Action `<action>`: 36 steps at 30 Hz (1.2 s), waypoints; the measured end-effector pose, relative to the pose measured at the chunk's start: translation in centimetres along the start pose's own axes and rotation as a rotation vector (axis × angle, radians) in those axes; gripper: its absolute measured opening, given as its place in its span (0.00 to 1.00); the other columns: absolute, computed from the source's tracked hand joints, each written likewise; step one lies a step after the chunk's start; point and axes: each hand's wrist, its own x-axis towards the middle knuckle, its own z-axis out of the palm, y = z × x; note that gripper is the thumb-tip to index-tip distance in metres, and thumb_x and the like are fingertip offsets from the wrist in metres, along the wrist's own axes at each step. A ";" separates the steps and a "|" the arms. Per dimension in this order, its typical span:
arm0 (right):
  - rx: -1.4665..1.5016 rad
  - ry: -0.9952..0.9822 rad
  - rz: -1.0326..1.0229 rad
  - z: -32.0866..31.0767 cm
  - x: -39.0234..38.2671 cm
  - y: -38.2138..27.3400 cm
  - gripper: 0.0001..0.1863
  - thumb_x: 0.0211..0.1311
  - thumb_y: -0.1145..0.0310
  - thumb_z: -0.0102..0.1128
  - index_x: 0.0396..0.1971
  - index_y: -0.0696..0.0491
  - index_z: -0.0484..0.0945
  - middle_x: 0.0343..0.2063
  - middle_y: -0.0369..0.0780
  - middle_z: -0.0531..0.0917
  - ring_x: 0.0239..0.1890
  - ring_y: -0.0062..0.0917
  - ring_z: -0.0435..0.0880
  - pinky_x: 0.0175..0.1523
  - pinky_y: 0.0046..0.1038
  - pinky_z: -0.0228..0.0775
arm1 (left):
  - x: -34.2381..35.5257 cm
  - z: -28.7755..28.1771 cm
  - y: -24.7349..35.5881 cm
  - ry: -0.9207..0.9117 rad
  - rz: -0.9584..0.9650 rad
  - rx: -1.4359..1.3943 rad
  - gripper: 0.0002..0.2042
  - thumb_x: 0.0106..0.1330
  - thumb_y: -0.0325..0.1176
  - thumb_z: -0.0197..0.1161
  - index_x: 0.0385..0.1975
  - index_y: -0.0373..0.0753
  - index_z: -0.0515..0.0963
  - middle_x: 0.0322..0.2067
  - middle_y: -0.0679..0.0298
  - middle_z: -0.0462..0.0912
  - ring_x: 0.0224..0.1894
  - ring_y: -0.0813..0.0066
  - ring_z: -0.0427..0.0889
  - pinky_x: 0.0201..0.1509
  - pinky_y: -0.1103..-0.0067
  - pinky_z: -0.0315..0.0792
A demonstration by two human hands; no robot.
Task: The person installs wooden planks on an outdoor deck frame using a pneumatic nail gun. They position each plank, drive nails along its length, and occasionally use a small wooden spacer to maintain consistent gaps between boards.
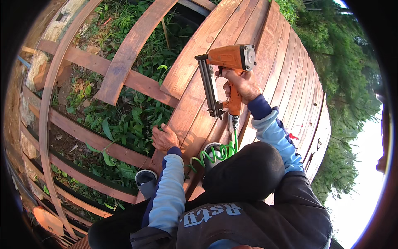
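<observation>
- Gripping an orange pneumatic nailer (227, 57), the right hand (244, 83) wraps its fingers firmly around the handle, index finger up by the trigger.
- The nailer is raised above the decking (277, 85), nearer its left edge than its right, nose toward that edge and magazine running down alongside the handle.
- A finger squeezing the trigger too soon could, I judge, discharge a fastener leftward if the tool's safety allowed it.
- The right arm is bent, its forearm slanting up and inward from the lower right.
- The left hand (166, 139) reaches forward, palm down, at the decking's left edge; its fingers are loosely bent and slightly spread, apparently empty. Whether it presses down I cannot tell.
- Swinging the nose down toward that edge would put those fingers at risk.
- A green coiled air hose (230, 151) hangs from the handle, its loops beside the right shoe (213, 146); a foot catching it could jerk the tool.
- Past the left edge, bare joists (99, 148) span low plants (124, 159); a misplaced left shoe (147, 187) could slip between them.
- Farther out, a plank (132, 52) lies across a joist.
</observation>
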 end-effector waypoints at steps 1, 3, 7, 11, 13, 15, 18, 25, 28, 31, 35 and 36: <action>0.123 0.016 -0.106 -1.5 -0.5 -0.5 0.14 0.54 0.73 0.57 0.39 0.63 0.73 0.29 0.43 0.81 0.11 0.20 0.74 0.15 0.23 0.69 | 0.0 0.0 0.1 -0.015 -0.030 0.029 0.21 0.67 0.51 0.43 0.44 0.39 0.70 0.39 0.56 0.78 0.44 0.56 0.75 0.47 0.62 0.66; 0.231 0.193 -0.113 -4.7 -1.0 -1.4 0.13 0.55 0.73 0.55 0.40 0.62 0.73 0.33 0.45 0.81 0.14 0.22 0.74 0.18 0.26 0.70 | 0.0 -0.1 0.1 -0.016 -0.022 0.030 0.21 0.68 0.51 0.42 0.45 0.40 0.71 0.39 0.56 0.78 0.44 0.56 0.75 0.47 0.62 0.66; 0.503 0.415 -0.185 -9.1 -1.1 -1.8 0.08 0.56 0.72 0.53 0.36 0.58 0.71 0.35 0.46 0.81 0.17 0.22 0.72 0.22 0.29 0.71 | -0.1 0.0 0.1 -0.024 -0.044 0.061 0.20 0.68 0.50 0.43 0.44 0.39 0.71 0.39 0.55 0.78 0.44 0.55 0.75 0.46 0.61 0.67; 0.516 0.253 -0.278 -9.1 -1.3 -1.4 0.10 0.57 0.70 0.51 0.38 0.57 0.72 0.36 0.44 0.80 0.17 0.22 0.72 0.22 0.27 0.71 | -0.2 0.2 0.1 0.050 -0.007 0.072 0.20 0.67 0.51 0.44 0.43 0.40 0.71 0.37 0.55 0.78 0.41 0.54 0.76 0.45 0.61 0.67; 0.483 0.227 -0.286 -7.4 -1.1 -1.1 0.11 0.56 0.73 0.52 0.39 0.59 0.72 0.35 0.45 0.80 0.16 0.21 0.72 0.20 0.27 0.70 | -0.2 0.2 0.1 0.069 -0.009 0.066 0.21 0.67 0.51 0.44 0.43 0.39 0.71 0.37 0.55 0.78 0.42 0.54 0.76 0.44 0.61 0.67; 0.404 0.293 -0.217 -5.7 -0.3 -1.0 0.12 0.54 0.75 0.54 0.39 0.62 0.72 0.33 0.45 0.80 0.15 0.22 0.73 0.17 0.26 0.69 | -0.2 0.2 0.1 0.068 -0.009 0.056 0.21 0.67 0.51 0.43 0.43 0.39 0.71 0.37 0.54 0.78 0.42 0.54 0.76 0.44 0.60 0.67; 0.337 0.292 -0.234 -3.9 0.8 -1.1 0.11 0.53 0.74 0.56 0.35 0.64 0.72 0.29 0.45 0.80 0.13 0.22 0.73 0.15 0.26 0.68 | -0.2 0.2 0.1 0.065 -0.004 0.046 0.21 0.67 0.51 0.43 0.42 0.39 0.71 0.37 0.54 0.78 0.41 0.53 0.76 0.44 0.60 0.67; 0.285 0.292 -0.258 -3.4 1.6 -1.3 0.09 0.52 0.74 0.57 0.30 0.65 0.75 0.22 0.42 0.79 0.11 0.22 0.74 0.15 0.25 0.68 | -0.3 0.2 0.2 0.073 0.004 0.044 0.22 0.67 0.52 0.41 0.42 0.39 0.71 0.37 0.54 0.78 0.41 0.53 0.76 0.44 0.60 0.67; 0.253 0.326 -0.242 -3.3 1.6 -1.1 0.08 0.52 0.74 0.57 0.29 0.64 0.75 0.21 0.41 0.78 0.11 0.22 0.73 0.15 0.24 0.68 | -0.1 0.2 0.2 0.067 0.002 0.044 0.22 0.68 0.52 0.41 0.42 0.39 0.71 0.37 0.54 0.78 0.41 0.53 0.76 0.44 0.59 0.67; 0.240 0.341 -0.239 -3.6 1.3 -0.9 0.08 0.52 0.74 0.57 0.29 0.64 0.75 0.20 0.41 0.78 0.11 0.22 0.73 0.14 0.24 0.67 | -0.1 0.3 0.1 0.056 0.002 0.066 0.21 0.67 0.52 0.42 0.42 0.39 0.71 0.37 0.54 0.78 0.41 0.53 0.76 0.44 0.59 0.67; 0.216 0.322 -0.221 -3.5 1.3 -1.1 0.08 0.52 0.74 0.58 0.29 0.64 0.75 0.18 0.41 0.78 0.11 0.21 0.74 0.14 0.24 0.67 | -0.2 0.3 0.1 0.056 -0.005 0.074 0.21 0.67 0.52 0.42 0.42 0.38 0.71 0.37 0.54 0.78 0.41 0.52 0.76 0.44 0.59 0.67; 0.206 0.313 -0.221 -3.4 1.3 -1.2 0.08 0.52 0.74 0.58 0.29 0.64 0.75 0.18 0.40 0.77 0.11 0.21 0.74 0.14 0.24 0.68 | -0.2 0.2 0.2 0.058 0.001 0.066 0.21 0.67 0.51 0.42 0.42 0.38 0.71 0.37 0.54 0.78 0.41 0.52 0.76 0.44 0.59 0.67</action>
